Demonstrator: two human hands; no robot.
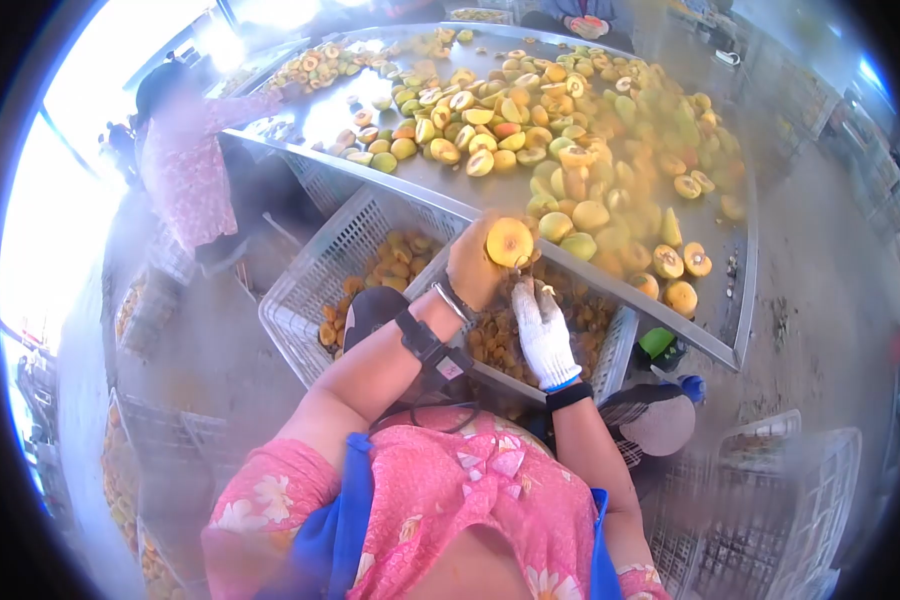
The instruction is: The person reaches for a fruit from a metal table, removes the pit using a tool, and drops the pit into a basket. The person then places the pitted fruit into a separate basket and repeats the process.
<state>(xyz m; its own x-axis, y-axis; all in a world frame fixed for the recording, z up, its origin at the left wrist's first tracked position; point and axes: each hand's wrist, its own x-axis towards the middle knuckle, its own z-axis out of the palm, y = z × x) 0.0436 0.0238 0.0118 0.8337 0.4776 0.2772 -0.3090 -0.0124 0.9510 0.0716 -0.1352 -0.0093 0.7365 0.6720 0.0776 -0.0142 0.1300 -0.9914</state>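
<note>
Well, fruit [510, 242] in fingers [472, 262], tag [450, 369] illegible.

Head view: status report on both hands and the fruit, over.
Left hand: holding cut yellow fruit, cut face showing. Right hand: gloved, close below fruit, grip unclear. Cut face unobstructed; haze blurs part of fruit heap beyond.

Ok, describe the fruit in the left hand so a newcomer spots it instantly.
Start at the metal table, then its near edge above the crates. The left hand holds the fruit there: round yellow cut face showing, apart from the pile.
</note>
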